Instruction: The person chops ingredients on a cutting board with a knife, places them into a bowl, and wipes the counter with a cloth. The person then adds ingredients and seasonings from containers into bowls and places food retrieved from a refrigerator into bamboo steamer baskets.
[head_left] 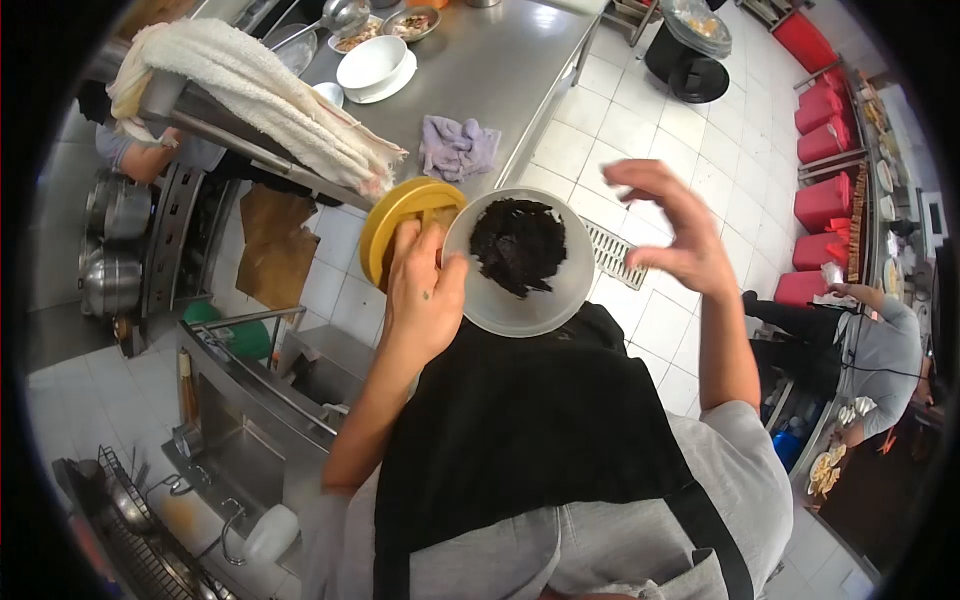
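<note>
My left hand (pixel 422 295) grips a round yellow lid (pixel 378 235) and, with the thumb at its rim, a translucent plastic tub (pixel 510 318). Dark, almost black pieces (pixel 517 245) lie in the tub; what they are I cannot make out. The tub is in front of my black apron (pixel 530 420), its opening facing up toward me. To the right of the tub, my right hand (pixel 680 235) is raised, fingers curved and apart, with nothing in it. Its fingertips are slightly blurred.
A steel counter (pixel 480 60) ahead carries a purple cloth (pixel 458 148), a white bowl (pixel 373 65) and food dishes. A towel (pixel 250 90) drapes over a rail at left. Sinks (pixel 240 450) stand lower left, a black bin (pixel 675 60) ahead. Co-workers are at both sides.
</note>
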